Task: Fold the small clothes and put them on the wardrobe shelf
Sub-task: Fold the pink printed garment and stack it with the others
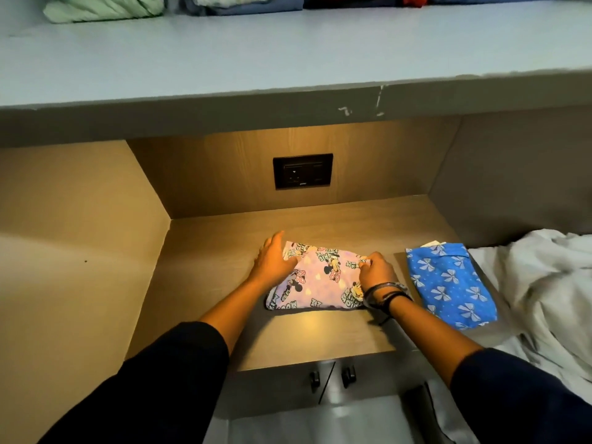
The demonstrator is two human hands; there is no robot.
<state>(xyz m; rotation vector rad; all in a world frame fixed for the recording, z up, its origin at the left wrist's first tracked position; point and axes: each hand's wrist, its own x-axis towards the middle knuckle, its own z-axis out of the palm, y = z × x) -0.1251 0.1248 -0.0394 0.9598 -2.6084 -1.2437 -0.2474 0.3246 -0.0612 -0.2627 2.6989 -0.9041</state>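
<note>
Folding is under way, none of it complete as judged from this view. The lilac garment (320, 277) lies at centre frame on the wooden surface (208, 251), partly folded, its long axis running left to right with a slight downward tilt to the left. The left hand (274, 261) rests spread and flat on its upper left corner; the right hand (378, 272) has its grip pinched on the right edge. A blue bow-print piece (448, 283) lies just right of it, looking folded, long axis running from upper left to lower right. The shelf (256, 59) across the upper frame already carries folded clothes (250, 3); both pieces remain to be placed there.
</note>
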